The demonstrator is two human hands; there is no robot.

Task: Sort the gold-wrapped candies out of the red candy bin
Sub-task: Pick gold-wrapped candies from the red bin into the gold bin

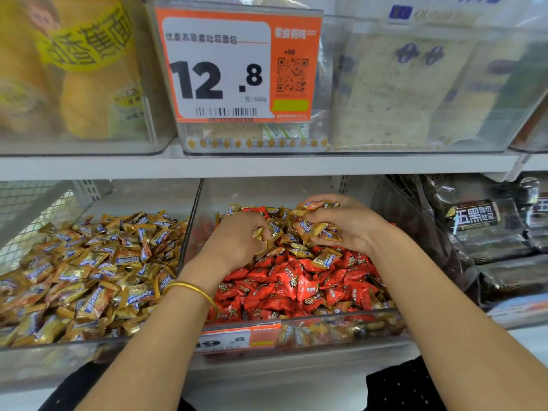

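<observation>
A clear bin [296, 327] on the lower shelf holds red-wrapped candies [296, 283] at the front and a heap of gold-wrapped candies [292, 232] at the back. My left hand [237, 238] reaches into that heap with fingers curled round several gold candies. My right hand [347, 223] is just to the right, gripping a bunch of gold candies between thumb and fingers. A gold bangle [192, 292] circles my left wrist.
A neighbouring clear bin [59, 348] to the left is full of gold-wrapped candies [89, 271], split off by a clear divider [189, 232]. Dark packaged bread [480, 229] lies to the right. An upper shelf [237, 166] with an orange price tag [237, 66] overhangs the bins.
</observation>
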